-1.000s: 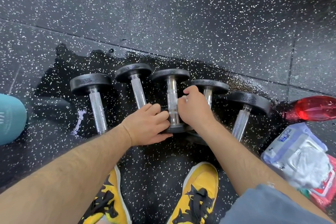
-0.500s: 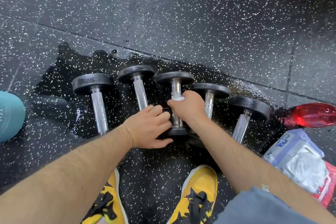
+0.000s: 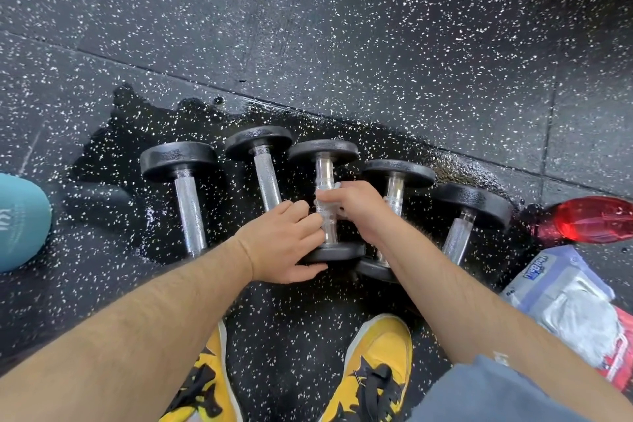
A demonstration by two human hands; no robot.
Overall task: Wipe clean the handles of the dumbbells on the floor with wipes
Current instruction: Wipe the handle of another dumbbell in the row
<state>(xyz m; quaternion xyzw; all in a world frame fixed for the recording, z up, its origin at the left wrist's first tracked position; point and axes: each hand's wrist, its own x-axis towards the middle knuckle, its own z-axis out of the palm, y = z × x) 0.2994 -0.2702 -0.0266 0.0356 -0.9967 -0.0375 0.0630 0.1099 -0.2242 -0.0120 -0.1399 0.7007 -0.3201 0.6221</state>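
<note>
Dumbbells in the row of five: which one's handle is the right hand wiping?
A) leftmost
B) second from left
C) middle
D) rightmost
C: the right hand wraps a white wipe round the handle of the middle dumbbell, and the left hand grips its near end.

wipe (image 3: 322,208) mostly hidden, red bottle (image 3: 591,220) cropped
</note>
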